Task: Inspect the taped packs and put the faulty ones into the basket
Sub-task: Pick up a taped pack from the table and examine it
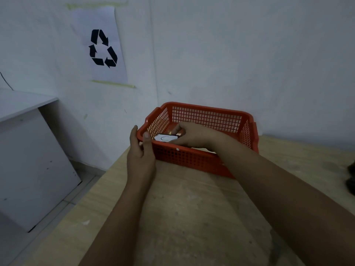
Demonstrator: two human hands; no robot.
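Note:
A red mesh basket (207, 115) stands on the wooden table (192, 208) against the wall. My right hand (192, 136) reaches over the near rim into the basket and pinches a small dark pack with a white label (165, 138), held low inside near the left corner. My left hand (141, 150) grips the basket's near left corner, thumb over the rim and fingers on the outside. Something pale lies on the basket floor behind my right wrist, mostly hidden.
A white wall rises right behind the basket, with a recycling-symbol sheet (102, 48) taped up at the left. A white cabinet (32, 160) stands on the floor left of the table. A dark object (351, 179) shows at the right edge.

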